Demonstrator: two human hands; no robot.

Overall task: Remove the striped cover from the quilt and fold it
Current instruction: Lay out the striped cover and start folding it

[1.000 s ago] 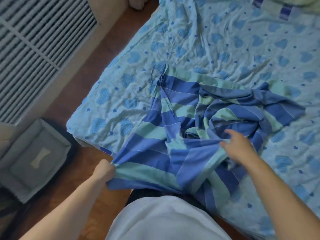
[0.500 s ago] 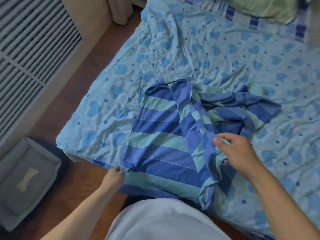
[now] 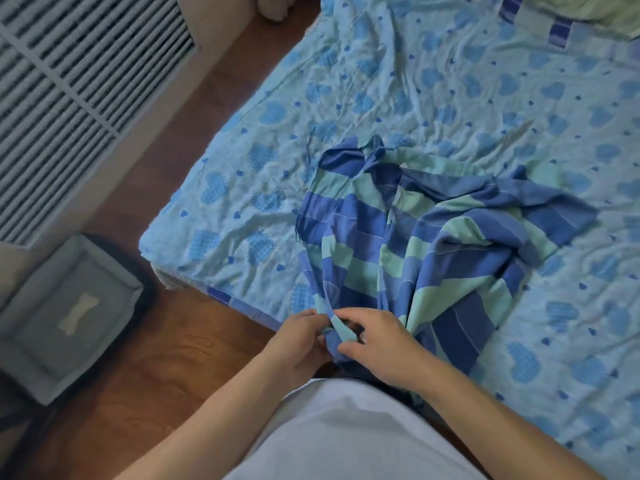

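- The striped cover [image 3: 415,237] lies crumpled on the bed's heart-print sheet [image 3: 450,81], near its front edge.
- Left hand [image 3: 298,341] and right hand [image 3: 377,344], side by side, each have a closed grip on the cover's near edge.

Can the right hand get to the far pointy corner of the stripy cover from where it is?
Probably not yet. The right hand pinches the striped cover at its near edge beside the left hand; the way is free, but it would have to let go.
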